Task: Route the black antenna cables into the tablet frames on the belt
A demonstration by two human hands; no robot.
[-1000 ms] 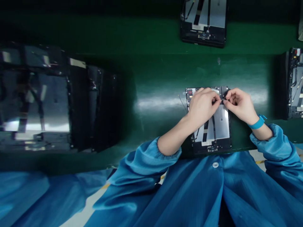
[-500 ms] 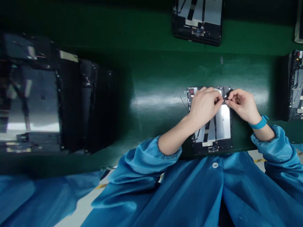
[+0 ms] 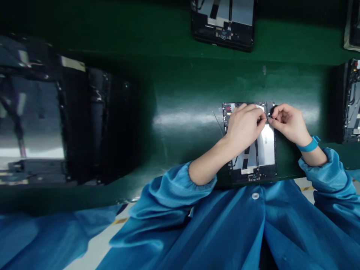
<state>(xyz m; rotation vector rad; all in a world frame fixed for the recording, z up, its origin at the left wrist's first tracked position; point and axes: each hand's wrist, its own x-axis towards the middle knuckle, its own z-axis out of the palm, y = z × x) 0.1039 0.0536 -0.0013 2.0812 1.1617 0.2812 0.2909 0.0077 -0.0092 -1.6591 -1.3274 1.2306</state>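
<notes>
An opened tablet (image 3: 261, 157), back side up with its silver battery and black cables showing, lies on the green belt (image 3: 191, 93) right in front of me. My left hand (image 3: 244, 125) rests over its upper part, fingers pinched together. My right hand (image 3: 288, 122), with a blue band on the wrist, pinches from the other side. Both sets of fingertips meet on a small dark part (image 3: 267, 119) near the tablet's top right corner; I cannot make out what the part is.
Another opened tablet (image 3: 223, 24) lies at the belt's far side and a third (image 3: 351, 101) at the right edge. A large dark glossy block (image 3: 56, 120) stands on the left. My blue coat (image 3: 225, 225) fills the bottom of the view.
My hands have stayed pinched at the same spot on the tablet. The view has shifted a little, so the far tablet and the dark block sit further left.
</notes>
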